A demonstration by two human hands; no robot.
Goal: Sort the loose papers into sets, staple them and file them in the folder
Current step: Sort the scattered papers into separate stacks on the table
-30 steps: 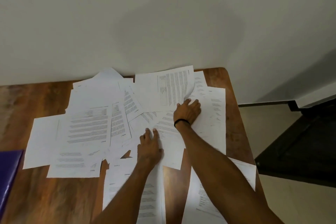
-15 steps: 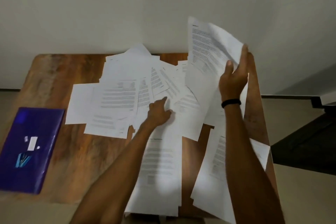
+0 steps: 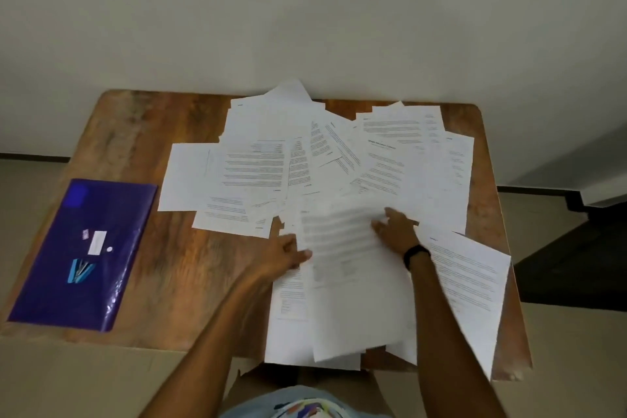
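The sheet that the right hand [image 3: 395, 231] was holding up in the air half a second ago now lies on the near pile [image 3: 349, 316], straight in front of the person. The left hand [image 3: 288, 256] has come off the middle of the spread and gone to that pile's left edge. This looks like the start of a first set: sorting is barely begun, nothing is stapled, and no stapler shows.

The right hand lies flat on the top sheet [image 3: 342, 241], fingers spread and straight, pressing it down. A black wristband [image 3: 416, 253] sits on that wrist. The left hand reaches in low from the left and its fingertips meet the sheet's edge. Motion blur hides whether they pinch the edge or only touch it. The hands are apart, one at each side of the sheet.

The other loose papers [image 3: 258, 166] fan across the far half of the desk [image 3: 152, 132], overlapping. The purple folder [image 3: 84, 248] lies closed at the left, well apart from both hands.
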